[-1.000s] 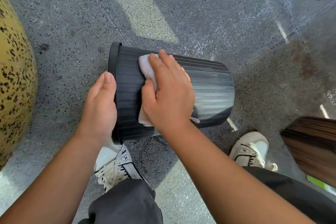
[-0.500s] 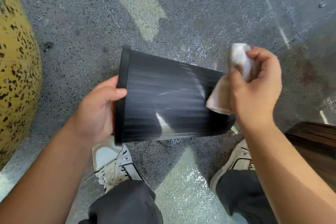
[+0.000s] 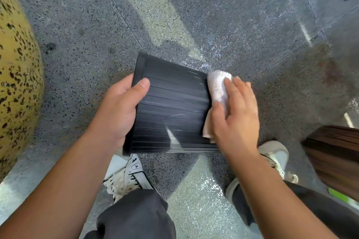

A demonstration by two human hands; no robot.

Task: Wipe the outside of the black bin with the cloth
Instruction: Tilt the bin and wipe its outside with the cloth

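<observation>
Step in hand: wiping the ribbed side wall of the black bin [image 3: 171, 106], held off the speckled floor [image 3: 233, 25] in front of the person's knees, above the left shoe [image 3: 126, 176]. Left hand [image 3: 118, 110] grips the rim end, thumb clamped over the outer wall, remaining fingers hidden behind the rim and presumably curled inside. Right hand [image 3: 237, 114] lies flat, fingers extended and slightly spread, pressing the folded pale cloth [image 3: 215, 93] against the wall at the base end; not a closed grasp, the cloth is pinned under palm and fingers. Orientation: bin on its side, long axis running left to right in the head view, open rim pointing left toward the yellow speckled object [image 3: 17, 83], tapered base pointing right under the cloth. Ribs run along the same axis. A light streak shows low on the wall; cannot tell if it is dirt, moisture or glare. Judgement: task mid-way, only the upward-facing strip is demonstrably covered. Next move probably calls for the left hand to rotate the bin about its long axis, exposing an unwiped strip, while the right hand draws the cloth along the ribs with steady pressure
</observation>
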